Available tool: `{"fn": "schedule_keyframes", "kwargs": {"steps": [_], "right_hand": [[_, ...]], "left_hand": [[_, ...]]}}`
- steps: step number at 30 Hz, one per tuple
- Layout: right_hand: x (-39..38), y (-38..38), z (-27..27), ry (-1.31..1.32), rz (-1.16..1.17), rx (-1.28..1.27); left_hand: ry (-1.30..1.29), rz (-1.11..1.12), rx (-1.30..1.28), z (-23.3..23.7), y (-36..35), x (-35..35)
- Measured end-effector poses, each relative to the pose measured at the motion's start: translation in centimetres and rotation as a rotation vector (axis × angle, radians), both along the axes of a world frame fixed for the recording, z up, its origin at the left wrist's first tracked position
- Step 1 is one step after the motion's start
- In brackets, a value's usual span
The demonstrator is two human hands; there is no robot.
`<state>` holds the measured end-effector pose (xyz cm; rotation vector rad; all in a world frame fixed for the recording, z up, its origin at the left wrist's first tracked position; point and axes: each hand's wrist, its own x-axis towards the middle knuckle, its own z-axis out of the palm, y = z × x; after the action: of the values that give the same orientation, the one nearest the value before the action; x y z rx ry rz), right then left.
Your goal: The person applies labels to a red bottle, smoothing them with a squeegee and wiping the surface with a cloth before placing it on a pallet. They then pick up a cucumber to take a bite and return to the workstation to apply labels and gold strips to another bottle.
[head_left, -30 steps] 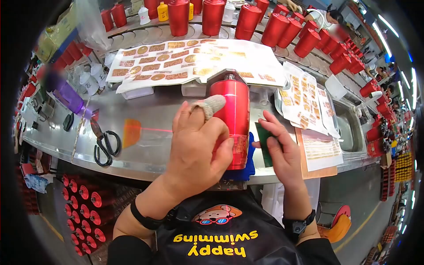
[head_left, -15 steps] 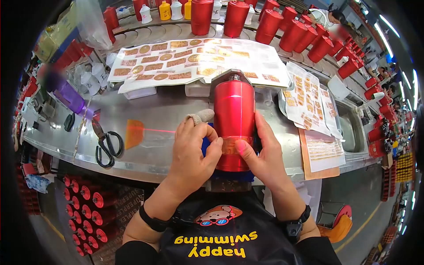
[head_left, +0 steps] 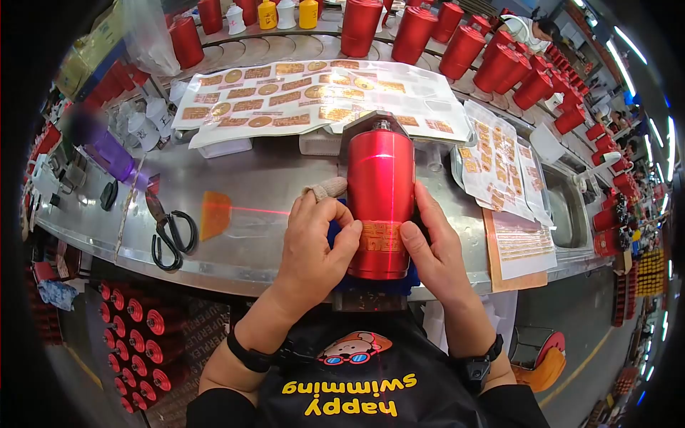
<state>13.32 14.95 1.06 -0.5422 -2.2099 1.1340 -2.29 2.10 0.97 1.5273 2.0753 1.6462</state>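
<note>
A glossy red bottle lies in front of me, its neck against a dark angled stop and its base toward me on a blue cloth-like pad. Across its lower body runs a gold-patterned decal. My left hand is closed, thumb and forefinger pinched at the decal's left end; a cloth cot covers one finger, which points at the bottle. My right hand wraps the bottle's right side, with the thumb beside the decal's right end. Red laser lines cross the bottle.
Decal sheets lie behind the bottle, with more sheets at right near a sink. Black-handled scissors and an orange scraper-like piece are at left. Beyond, a curved conveyor carries red bottles; a person sits past it.
My right thumb has shifted right, off the decal, baring more of its pattern. The red bottle sits slightly further right. Bottles on the conveyor have moved to the right.
</note>
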Motion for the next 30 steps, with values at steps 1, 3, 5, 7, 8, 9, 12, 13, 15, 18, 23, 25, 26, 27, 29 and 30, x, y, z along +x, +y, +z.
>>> {"fn": "schedule_keyframes", "kwargs": {"steps": [1,3,5,7,8,9,12,13,15,18,23,25,26,27,29,30], "right_hand": [[0.0,0.0,0.0,-0.005,0.002,0.019],[0.0,0.0,0.0,-0.01,-0.002,0.012],[0.0,-0.1,0.0,-0.01,-0.006,0.004],[0.0,-0.1,0.0,-0.009,-0.007,-0.004],[0.0,-0.1,0.0,-0.008,-0.008,-0.005],[-0.1,-0.1,0.0,-0.007,-0.008,-0.006],[0.0,-0.2,0.1,-0.006,-0.008,-0.019],[0.0,-0.2,0.1,-0.007,-0.008,-0.026],[-0.1,-0.2,0.2,-0.005,0.0,-0.026],[-0.1,-0.1,0.2,-0.002,0.006,-0.03],[-0.1,-0.1,0.3,-0.012,0.008,-0.035],[-0.1,-0.1,0.3,-0.015,0.006,-0.038],[-0.1,-0.1,0.3,-0.017,0.003,-0.035],[0.0,-0.1,0.3,-0.02,0.001,-0.033],[-0.1,-0.1,0.3,-0.024,0.002,-0.037],[0.0,-0.1,0.3,-0.026,0.003,-0.043]], "left_hand": [[0.013,0.0,0.037,-0.2,0.1,0.0],[-0.046,-0.017,-0.047,0.2,-0.2,0.0],[-0.064,-0.026,-0.05,0.2,-0.3,0.0],[-0.043,-0.026,0.028,-0.4,0.0,-0.1],[-0.061,-0.031,0.019,-0.5,0.0,-0.1],[-0.078,-0.037,0.01,-0.6,-0.1,-0.2],[-0.177,-0.062,-0.068,-0.2,-0.4,-0.2],[-0.219,-0.072,-0.104,-0.1,-0.6,-0.2],[-0.241,-0.097,-0.077,-0.4,-0.6,-0.3],[-0.286,-0.118,-0.029,-1.0,-0.5,-0.3],[-0.409,-0.133,-0.014,-1.9,-0.5,-0.2],[-0.6,-0.156,-0.052,-2.6,-0.7,-0.1],[-0.584,-0.123,0.021,-3.0,-0.3,0.4],[-0.567,-0.09,0.093,-3.4,0.3,1.3],[-0.481,-0.062,0.114,-3.6,0.8,1.9],[-0.412,-0.069,0.064,-3.5,0.8,1.9]]}}
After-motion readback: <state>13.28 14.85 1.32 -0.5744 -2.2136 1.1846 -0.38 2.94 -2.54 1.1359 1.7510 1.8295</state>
